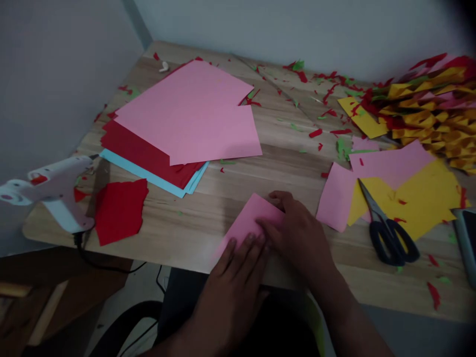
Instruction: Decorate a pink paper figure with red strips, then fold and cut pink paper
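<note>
A small piece of pink paper (250,217) lies near the table's front edge, under both hands. My left hand (238,277) rests on its lower part with the fingers stretched out flat. At its right side my right hand (297,233) has the thumb on top of the paper and the index finger bent at the upper corner; the other fingers are mostly hidden. To the right, dark-handled scissors (388,228) lie on yellow paper pieces (431,198) and pink paper pieces (394,163).
Pink sheets (189,109) overlap red sheets (148,156) and light blue sheets (145,174) at left. Near a red piece (121,210) stands a white glue gun (59,191) with a cord. A folded-paper bundle (435,109), a phone-like object (466,238) and scattered scraps (315,133) lie right.
</note>
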Available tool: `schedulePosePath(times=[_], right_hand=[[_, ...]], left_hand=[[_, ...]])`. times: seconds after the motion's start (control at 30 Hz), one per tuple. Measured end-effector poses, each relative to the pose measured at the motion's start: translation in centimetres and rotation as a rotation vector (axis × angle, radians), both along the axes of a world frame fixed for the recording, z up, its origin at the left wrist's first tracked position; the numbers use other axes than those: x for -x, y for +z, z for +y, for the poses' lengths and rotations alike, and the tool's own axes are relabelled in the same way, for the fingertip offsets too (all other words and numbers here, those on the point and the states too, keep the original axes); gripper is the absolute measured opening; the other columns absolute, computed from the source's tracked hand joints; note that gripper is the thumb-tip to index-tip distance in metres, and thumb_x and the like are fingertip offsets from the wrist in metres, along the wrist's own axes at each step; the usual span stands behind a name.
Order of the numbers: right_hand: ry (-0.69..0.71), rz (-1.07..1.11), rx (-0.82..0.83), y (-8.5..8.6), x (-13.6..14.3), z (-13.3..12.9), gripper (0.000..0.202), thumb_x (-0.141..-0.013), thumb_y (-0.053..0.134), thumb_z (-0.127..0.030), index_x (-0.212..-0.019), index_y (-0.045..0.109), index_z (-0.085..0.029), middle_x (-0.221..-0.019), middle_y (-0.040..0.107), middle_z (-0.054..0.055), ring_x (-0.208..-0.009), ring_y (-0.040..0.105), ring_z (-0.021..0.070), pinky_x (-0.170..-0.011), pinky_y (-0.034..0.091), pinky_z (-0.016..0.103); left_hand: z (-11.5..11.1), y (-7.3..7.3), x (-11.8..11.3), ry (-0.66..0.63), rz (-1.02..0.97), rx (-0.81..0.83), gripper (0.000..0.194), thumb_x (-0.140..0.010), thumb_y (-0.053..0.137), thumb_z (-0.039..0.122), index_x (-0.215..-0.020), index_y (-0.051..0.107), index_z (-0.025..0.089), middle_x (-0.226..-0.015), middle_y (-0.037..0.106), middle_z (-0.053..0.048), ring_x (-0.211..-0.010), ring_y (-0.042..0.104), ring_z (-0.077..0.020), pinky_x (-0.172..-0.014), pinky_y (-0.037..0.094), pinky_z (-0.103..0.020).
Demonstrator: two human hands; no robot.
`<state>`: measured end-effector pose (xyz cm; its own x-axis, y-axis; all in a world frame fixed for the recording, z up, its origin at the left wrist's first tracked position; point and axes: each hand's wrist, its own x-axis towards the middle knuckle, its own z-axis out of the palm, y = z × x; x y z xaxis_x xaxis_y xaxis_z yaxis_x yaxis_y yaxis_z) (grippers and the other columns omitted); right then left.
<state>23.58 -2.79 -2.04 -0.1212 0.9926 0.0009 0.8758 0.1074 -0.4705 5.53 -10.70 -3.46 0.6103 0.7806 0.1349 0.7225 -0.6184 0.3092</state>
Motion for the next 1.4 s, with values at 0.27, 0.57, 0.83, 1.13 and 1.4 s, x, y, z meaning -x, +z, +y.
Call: schedulePosePath(times=[0.27, 0.57, 0.83, 1.13, 1.4], right_hand=[[0.009, -0.068, -0.213, -0.2, -1.3, -1.6, 0.030, -0.092, 0.062, -0.024, -0.122, 0.060, -0.020, -0.106, 0.065, 0.011, -0.103, 0.061, 0.0289, -0.090, 0.051, 0.047], [0.083, -0.147, -0.316, 0.1, -2.0, -3.3, 0.030, -0.093, 0.064, -0.027, -0.120, 0.065, -0.014, -0.108, 0.065, 0.015, -0.098, 0.062, 0.0289, -0.086, 0.051, 0.044], [-0.036, -0.155, -0.186, -0.3, -2.1, -3.5, 0.035, -0.091, 0.066, -0.039, -0.116, 0.066, -0.014, -0.098, 0.067, 0.012, -0.093, 0.060, 0.0314, -0.086, 0.049, 0.049], [-0.129, -0.038, -0.291, 0.6, -4.1, -3.2, 0.036, -0.090, 0.068, -0.037, -0.121, 0.065, -0.019, -0.109, 0.063, 0.012, -0.103, 0.058, 0.0296, -0.095, 0.046, 0.048], [-0.276, 0.329, -0.366, 0.6, -4.4, -4.5, 0.028, -0.091, 0.061, -0.036, -0.112, 0.066, -0.018, -0.108, 0.067, 0.012, -0.104, 0.060, 0.0274, -0.095, 0.048, 0.047]], left_hand=[[-1.0, -0.9, -0.2, -0.044, 0.125, 0.035, 0.059, -0.100, 0.043, 0.024, -0.156, 0.034, 0.010, -0.168, 0.027, -0.010, -0.157, 0.015, -0.0269, -0.128, 0.004, -0.048], [-0.9, -0.7, -0.3, -0.052, 0.103, 0.048, 0.059, -0.100, 0.037, 0.018, -0.158, 0.031, 0.009, -0.168, 0.026, -0.009, -0.156, 0.013, -0.0271, -0.128, 0.001, -0.047], [-0.4, -0.7, 0.0, -0.012, 0.040, 0.006, 0.056, -0.099, 0.047, 0.018, -0.154, 0.040, 0.014, -0.164, 0.037, -0.004, -0.150, 0.029, -0.0211, -0.124, 0.018, -0.041], [-0.9, -0.5, 0.7, 0.056, -0.172, -0.053, 0.038, -0.095, 0.057, 0.011, -0.132, 0.062, 0.018, -0.108, 0.072, -0.007, -0.092, 0.058, -0.0224, -0.084, 0.046, -0.038], [4.2, 3.7, 2.5, 0.479, -0.864, 0.294, 0.008, -0.093, 0.065, 0.022, -0.087, 0.068, 0.019, -0.080, 0.062, 0.000, -0.073, 0.058, -0.0109, -0.065, 0.045, -0.021]])
